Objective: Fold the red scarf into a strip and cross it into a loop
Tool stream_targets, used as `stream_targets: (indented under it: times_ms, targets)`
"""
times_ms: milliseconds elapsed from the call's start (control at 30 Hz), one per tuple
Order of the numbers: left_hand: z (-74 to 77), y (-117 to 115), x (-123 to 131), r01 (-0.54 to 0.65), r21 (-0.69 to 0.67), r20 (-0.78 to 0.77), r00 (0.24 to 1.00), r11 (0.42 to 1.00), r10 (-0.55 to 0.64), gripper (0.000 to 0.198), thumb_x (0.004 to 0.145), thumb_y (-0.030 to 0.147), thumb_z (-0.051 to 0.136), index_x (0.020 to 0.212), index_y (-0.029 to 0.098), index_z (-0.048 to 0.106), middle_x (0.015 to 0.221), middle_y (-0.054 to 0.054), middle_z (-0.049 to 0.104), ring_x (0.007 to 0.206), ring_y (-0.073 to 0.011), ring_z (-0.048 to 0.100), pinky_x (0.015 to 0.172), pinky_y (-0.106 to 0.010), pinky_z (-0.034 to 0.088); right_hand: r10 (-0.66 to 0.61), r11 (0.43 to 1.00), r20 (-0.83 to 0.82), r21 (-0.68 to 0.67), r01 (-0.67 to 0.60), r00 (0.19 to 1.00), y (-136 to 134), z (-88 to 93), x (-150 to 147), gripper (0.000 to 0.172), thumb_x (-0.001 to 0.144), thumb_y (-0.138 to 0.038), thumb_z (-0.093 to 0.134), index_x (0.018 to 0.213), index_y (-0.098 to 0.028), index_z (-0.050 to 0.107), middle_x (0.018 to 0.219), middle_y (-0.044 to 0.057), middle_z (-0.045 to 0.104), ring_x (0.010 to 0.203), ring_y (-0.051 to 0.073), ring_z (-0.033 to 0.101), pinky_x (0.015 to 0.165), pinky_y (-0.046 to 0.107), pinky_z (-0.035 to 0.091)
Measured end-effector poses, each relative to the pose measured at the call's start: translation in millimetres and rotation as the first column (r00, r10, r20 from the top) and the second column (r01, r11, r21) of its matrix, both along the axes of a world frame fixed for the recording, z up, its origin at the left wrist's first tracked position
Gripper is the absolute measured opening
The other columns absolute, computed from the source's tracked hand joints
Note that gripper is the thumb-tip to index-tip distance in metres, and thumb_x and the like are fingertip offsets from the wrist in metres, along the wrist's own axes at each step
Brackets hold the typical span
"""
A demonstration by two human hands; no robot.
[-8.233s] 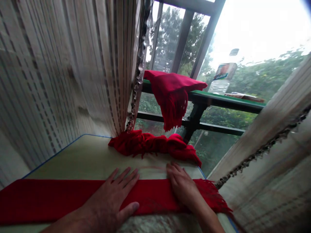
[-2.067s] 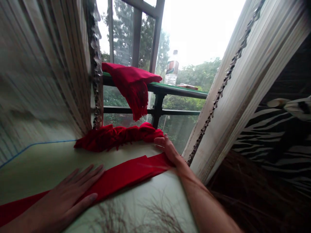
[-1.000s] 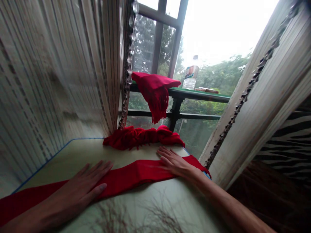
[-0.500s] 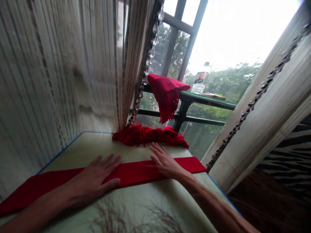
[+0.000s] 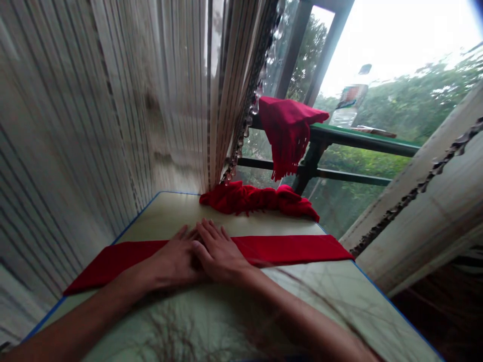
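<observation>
A long red scarf (image 5: 294, 250), folded into a flat strip, lies across the pale table (image 5: 173, 213) from side to side. My left hand (image 5: 177, 259) rests flat on its middle with the fingers stretched out. Partly over the left hand lies my right hand (image 5: 219, 251), palm down and fingers extended, hiding some of the left fingers. Neither hand grips the cloth. Beyond them, a crumpled red scarf (image 5: 260, 198) is heaped at the table's far edge.
Another red scarf (image 5: 289, 130) with fringe hangs over the green railing (image 5: 377, 142) by the window. A plastic bottle (image 5: 349, 105) stands on that rail. A striped curtain (image 5: 113, 100) borders the table's left, and a pale curtain (image 5: 422, 211) hangs at the right.
My right hand has moved left along the folded scarf until it overlaps my left hand. The camera view has turned left, so the scene sits farther right.
</observation>
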State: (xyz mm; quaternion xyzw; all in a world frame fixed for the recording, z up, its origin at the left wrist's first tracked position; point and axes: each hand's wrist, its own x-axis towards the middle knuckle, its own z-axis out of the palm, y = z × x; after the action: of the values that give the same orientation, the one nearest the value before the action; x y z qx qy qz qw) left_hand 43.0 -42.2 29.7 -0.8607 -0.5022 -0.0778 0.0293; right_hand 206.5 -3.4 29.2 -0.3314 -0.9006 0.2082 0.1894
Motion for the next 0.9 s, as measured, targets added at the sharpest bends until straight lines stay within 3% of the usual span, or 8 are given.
stream_targets:
  times_ms: [100,167,233,367,667,800,900]
  targets:
    - [9.7,-1.1,3.1,-0.087,-0.171,0.041,0.995,0.981,0.095,0.113,0.080,0.081,0.061,0.164,0.016,0.023,0.169,-0.018,0.022,0.156,-0.0383,0.022,0.126,-0.060,0.017,-0.058,0.997,0.125,0.060,0.051,0.990,5.1,-0.3,30.6,0.066,0.107,-0.047,0.034,0.162,-0.011,0.027,0.170,0.015,0.019,0.158,0.028,0.013,0.128,0.057,0.012]
    - [14.1,-2.7,3.9,-0.125,-0.244,0.029,0.990,0.962,0.135,0.116,0.082,0.087,0.051,0.164,0.010,0.019,0.169,-0.019,0.016,0.158,-0.0372,0.016,0.127,-0.058,0.013,-0.100,0.992,0.205,0.095,0.082,0.974,9.5,-1.1,54.5,0.064,0.107,-0.046,0.034,0.161,-0.012,0.030,0.169,0.015,0.019,0.158,0.029,0.013,0.127,0.058,0.011]
    - [16.9,-4.3,4.2,-0.142,-0.272,0.026,0.988,0.952,0.155,0.105,0.090,0.084,0.039,0.164,0.012,0.017,0.170,-0.015,0.013,0.159,-0.0343,0.012,0.128,-0.056,0.010,-0.134,0.988,0.259,0.114,0.107,0.957,15.7,-3.8,81.0,0.063,0.108,-0.046,0.029,0.161,-0.011,0.031,0.169,0.013,0.020,0.158,0.029,0.011,0.127,0.059,0.010]
    - [17.7,-5.4,3.8,-0.112,-0.263,0.056,0.990,0.958,0.131,0.076,0.101,0.072,0.027,0.163,0.029,0.019,0.170,-0.005,0.014,0.159,-0.0315,0.010,0.127,-0.059,0.009,-0.234,0.971,0.313,0.114,0.208,0.920,32.8,-14.3,140.1,0.066,0.107,-0.052,0.024,0.162,-0.016,0.030,0.169,0.009,0.022,0.158,0.026,0.013,0.128,0.055,0.008]
    - [-11.5,10.3,-11.6,-0.055,-0.100,0.137,0.988,0.993,0.068,0.066,0.099,0.067,0.045,0.157,0.041,0.029,0.166,-0.001,0.026,0.155,-0.0373,0.025,0.125,-0.064,0.018,-0.479,0.877,0.288,0.108,0.469,0.829,68.9,-25.5,276.1,0.062,0.105,-0.053,0.026,0.161,-0.028,0.035,0.168,0.007,0.027,0.157,0.025,0.016,0.128,0.050,0.009]
    - [-22.6,16.4,-17.0,-0.068,-0.082,0.149,0.986,0.994,0.079,0.064,0.099,0.066,0.046,0.157,0.045,0.027,0.166,0.004,0.028,0.155,-0.0370,0.025,0.125,-0.065,0.021,-0.600,0.795,0.265,0.102,0.597,0.754,75.2,-25.4,327.5,0.060,0.105,-0.050,0.025,0.160,-0.032,0.038,0.167,0.010,0.031,0.155,0.030,0.020,0.124,0.057,0.020]
    - [-30.8,21.1,-21.8,-0.057,-0.056,0.155,0.986,0.997,0.065,0.063,0.099,0.066,0.047,0.156,0.047,0.029,0.165,0.004,0.031,0.153,-0.0376,0.028,0.124,-0.066,0.022,-0.670,0.736,0.235,0.089,0.671,0.704,75.8,-16.4,350.0,0.060,0.104,-0.051,0.024,0.159,-0.034,0.039,0.164,0.013,0.039,0.152,0.034,0.030,0.118,0.063,0.028]
